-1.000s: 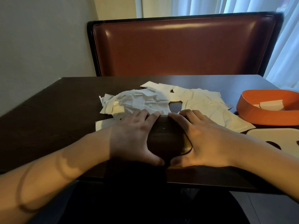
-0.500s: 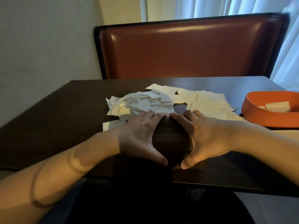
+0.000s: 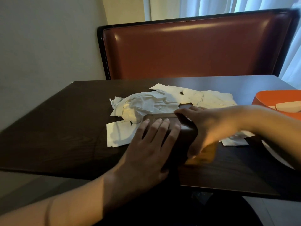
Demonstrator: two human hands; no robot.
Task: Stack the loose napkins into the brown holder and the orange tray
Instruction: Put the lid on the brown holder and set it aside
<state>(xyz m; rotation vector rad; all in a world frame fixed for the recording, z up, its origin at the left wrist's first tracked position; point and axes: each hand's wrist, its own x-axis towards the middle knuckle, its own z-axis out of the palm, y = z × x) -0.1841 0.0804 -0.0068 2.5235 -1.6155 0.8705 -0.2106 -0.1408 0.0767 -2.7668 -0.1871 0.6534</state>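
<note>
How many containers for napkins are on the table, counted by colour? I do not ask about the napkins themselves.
Brown holder: 1, under both hands
Orange tray: 1, at the right edge, with napkins inside
Total: 2

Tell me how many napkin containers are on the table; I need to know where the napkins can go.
2. The dark brown rounded holder sits near the table's front edge under both hands; the orange oval tray is at the right edge, partly cut off. Others may lie out of frame.
</note>
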